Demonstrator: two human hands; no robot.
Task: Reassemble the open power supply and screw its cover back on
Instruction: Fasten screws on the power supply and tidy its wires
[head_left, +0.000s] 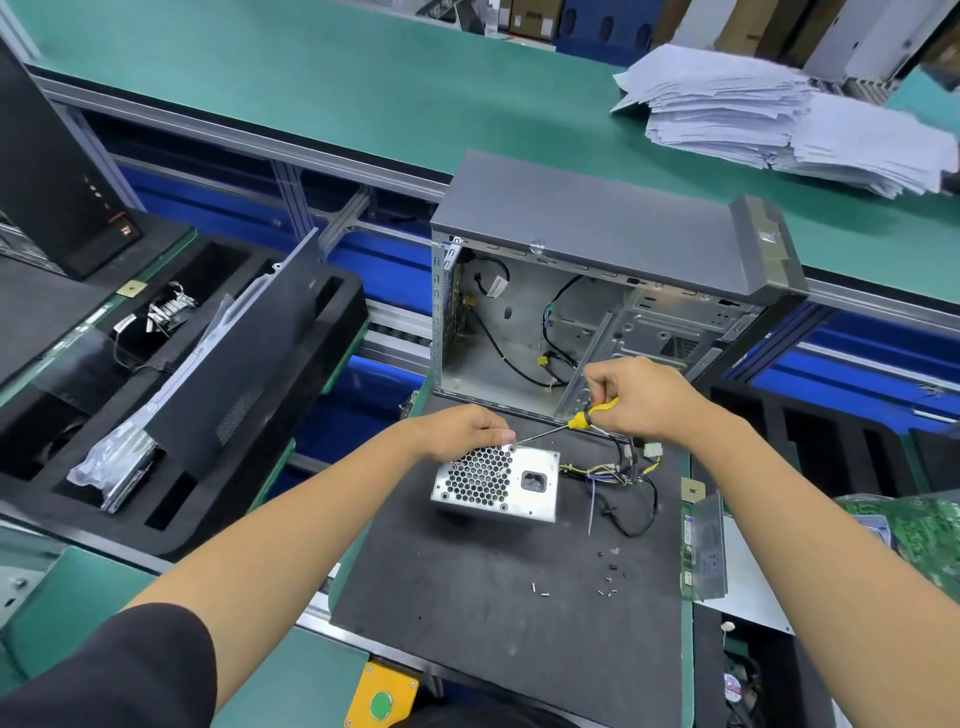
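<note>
The power supply (496, 483) sat on a dark mat (493, 597) on the bench, near the open computer case (597, 312), its honeycomb grille and socket facing the person. The left hand (462, 431) rested on its far left top edge, fingers curled over the casing. The right hand (639, 400) gripped the yellow handle of a screwdriver (566, 423), whose tip met the far corner of the grille. Its wires (623, 483) trailed right. Small screws (605, 577) lay loose on the near mat.
</note>
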